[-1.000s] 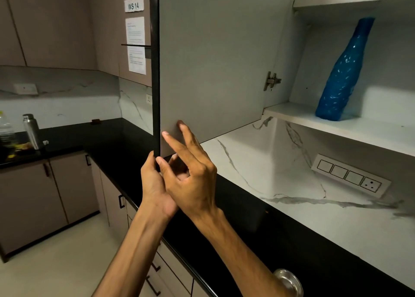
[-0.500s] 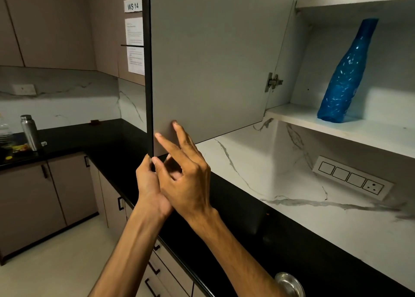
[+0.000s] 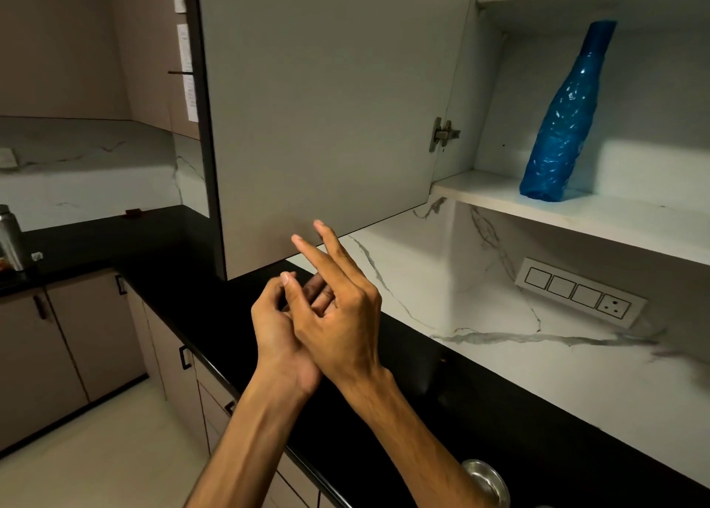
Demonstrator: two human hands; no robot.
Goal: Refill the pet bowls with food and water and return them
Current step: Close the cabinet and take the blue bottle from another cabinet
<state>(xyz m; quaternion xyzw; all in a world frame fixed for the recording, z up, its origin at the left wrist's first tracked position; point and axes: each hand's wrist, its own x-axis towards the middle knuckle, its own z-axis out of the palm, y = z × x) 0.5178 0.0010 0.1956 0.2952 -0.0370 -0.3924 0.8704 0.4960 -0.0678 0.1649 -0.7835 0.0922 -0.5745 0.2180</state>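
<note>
- both hands empty below the open grey cupboard door [image 3: 326, 104]: left hand [image 3: 276, 327] loosely curled, right hand [image 3: 342, 315] fingers spread.
- round steel pet bowl [image 3: 486, 482] down on the black counter [image 3: 499, 411], by the right forearm.
- risk: could clip the door edge on the way up, or elbow the bowl off.

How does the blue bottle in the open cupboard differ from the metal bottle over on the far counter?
The blue bottle is glossy translucent blue; the metal bottle is dull silver. The blue bottle stands on a white cupboard shelf and leans slightly; the metal bottle sits on the black counter, cut off by the picture's left edge. The blue bottle tapers to a long neck; the metal one looks straight-sided. Both stand upright and untouched.
</note>
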